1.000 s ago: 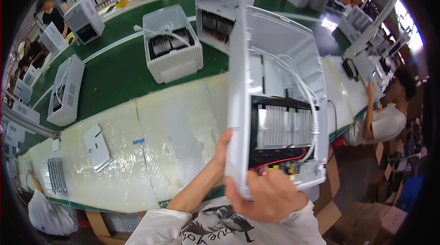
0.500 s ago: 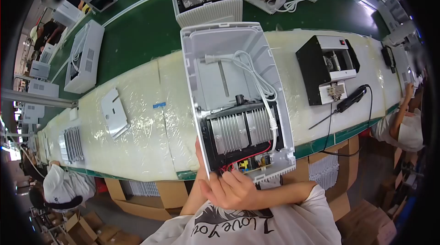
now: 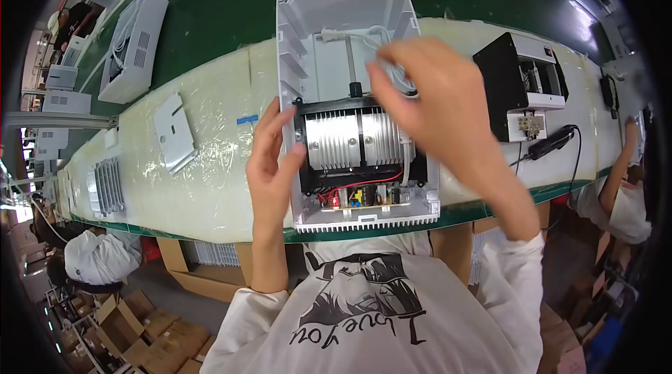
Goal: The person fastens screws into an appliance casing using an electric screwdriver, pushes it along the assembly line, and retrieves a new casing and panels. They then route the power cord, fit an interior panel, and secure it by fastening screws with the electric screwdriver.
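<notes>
The open white plastic housing [image 3: 289,73] lies on the film-covered tabletop [image 3: 217,94], its finned metal heat sink [image 3: 336,141] facing up and its circuit board [image 3: 381,200] at the end nearest the person. The left hand [image 3: 269,174] is at the housing's left wall, fingers loosely spread, thumb apart and gripping nothing. The right hand [image 3: 441,90] is over the housing beside the coiled white power cord [image 3: 378,32]; blur hides whether its bent fingers grasp the cord. A black-and-white machine [image 3: 500,73] stands to the right, and a flat white panel [image 3: 173,136] lies to the left.
</notes>
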The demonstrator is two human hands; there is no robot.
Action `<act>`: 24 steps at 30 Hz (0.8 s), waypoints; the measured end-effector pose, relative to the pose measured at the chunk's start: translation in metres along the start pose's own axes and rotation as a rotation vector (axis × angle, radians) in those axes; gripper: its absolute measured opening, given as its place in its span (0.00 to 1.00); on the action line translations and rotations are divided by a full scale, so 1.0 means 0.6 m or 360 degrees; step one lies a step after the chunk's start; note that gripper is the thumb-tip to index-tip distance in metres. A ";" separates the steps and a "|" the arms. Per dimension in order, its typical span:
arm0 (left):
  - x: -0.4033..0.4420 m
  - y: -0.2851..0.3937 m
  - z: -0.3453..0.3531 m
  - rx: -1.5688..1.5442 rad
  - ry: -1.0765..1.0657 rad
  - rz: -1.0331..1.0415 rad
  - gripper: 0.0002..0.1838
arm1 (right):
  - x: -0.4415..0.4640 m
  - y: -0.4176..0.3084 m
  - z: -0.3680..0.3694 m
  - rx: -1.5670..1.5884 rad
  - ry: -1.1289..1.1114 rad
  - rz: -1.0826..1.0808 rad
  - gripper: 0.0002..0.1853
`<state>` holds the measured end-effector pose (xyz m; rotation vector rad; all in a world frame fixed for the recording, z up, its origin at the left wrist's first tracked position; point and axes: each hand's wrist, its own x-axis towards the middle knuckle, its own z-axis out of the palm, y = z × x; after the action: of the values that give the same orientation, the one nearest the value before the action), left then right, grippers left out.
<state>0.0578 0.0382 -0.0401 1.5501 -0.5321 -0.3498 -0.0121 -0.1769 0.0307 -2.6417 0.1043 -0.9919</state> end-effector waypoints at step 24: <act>-0.001 0.077 0.133 0.0620 -0.1248 0.0657 0.21 | 0.014 -0.067 -0.139 -0.0393 -0.0216 0.0504 0.30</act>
<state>0.0095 -0.0287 0.0015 1.5857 -1.5814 -0.5539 -0.0615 -0.1628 0.1080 -2.7816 0.6294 -0.7326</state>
